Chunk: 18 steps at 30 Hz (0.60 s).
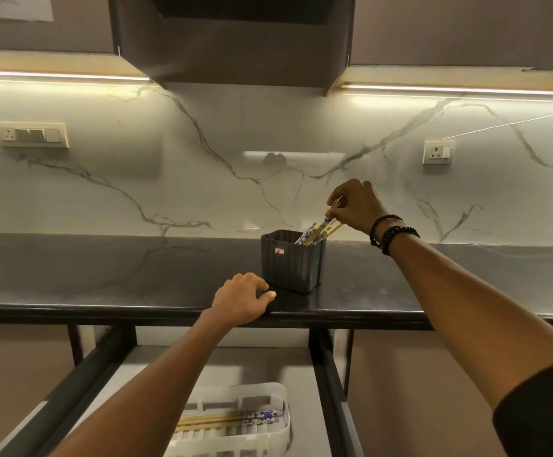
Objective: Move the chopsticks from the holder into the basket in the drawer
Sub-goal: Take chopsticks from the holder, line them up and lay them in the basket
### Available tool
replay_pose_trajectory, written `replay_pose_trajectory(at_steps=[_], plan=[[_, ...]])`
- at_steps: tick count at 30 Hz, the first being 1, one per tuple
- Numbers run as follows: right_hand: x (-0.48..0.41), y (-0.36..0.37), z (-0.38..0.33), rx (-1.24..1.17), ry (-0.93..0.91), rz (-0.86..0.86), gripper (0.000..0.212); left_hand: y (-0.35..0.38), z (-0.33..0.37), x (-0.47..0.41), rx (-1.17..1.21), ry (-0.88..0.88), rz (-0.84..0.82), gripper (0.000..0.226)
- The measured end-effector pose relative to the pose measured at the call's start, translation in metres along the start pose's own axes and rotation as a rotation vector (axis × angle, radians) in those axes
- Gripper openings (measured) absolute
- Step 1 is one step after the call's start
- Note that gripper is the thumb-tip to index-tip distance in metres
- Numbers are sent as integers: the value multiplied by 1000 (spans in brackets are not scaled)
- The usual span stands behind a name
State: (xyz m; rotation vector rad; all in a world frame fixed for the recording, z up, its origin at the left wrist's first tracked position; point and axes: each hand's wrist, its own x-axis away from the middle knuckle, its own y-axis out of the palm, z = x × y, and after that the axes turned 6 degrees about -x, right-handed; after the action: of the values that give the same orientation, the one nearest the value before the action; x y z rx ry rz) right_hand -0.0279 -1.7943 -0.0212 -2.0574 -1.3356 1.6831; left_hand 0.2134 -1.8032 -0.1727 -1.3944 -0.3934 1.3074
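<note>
Dark counter [103,275] under a marble wall — my right hand [355,206] pinches chopsticks [318,230] leaning in the black holder [291,263]. My left hand [242,298] rests relaxed on the counter edge. Below, nearer me, more chopsticks [229,418] lie in the white basket [268,390] in the pulled-out drawer [321,374].

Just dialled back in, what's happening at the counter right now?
The right hand pinches the chopsticks sticking out of the black holder on the counter. They are still inside it. The left hand rests on the counter's front edge. Below, the drawer is open, and its white basket already holds other chopsticks.
</note>
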Motion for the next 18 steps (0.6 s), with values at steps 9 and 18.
replay_pose_trajectory(at_steps=[9, 18], plan=[[4, -38, -13, -2, -11, 37, 25, -13, 21, 1, 74, 8, 81, 30], [18, -79, -33, 17, -56, 97, 25, -33, 46, 0, 164, 22, 221, 31]])
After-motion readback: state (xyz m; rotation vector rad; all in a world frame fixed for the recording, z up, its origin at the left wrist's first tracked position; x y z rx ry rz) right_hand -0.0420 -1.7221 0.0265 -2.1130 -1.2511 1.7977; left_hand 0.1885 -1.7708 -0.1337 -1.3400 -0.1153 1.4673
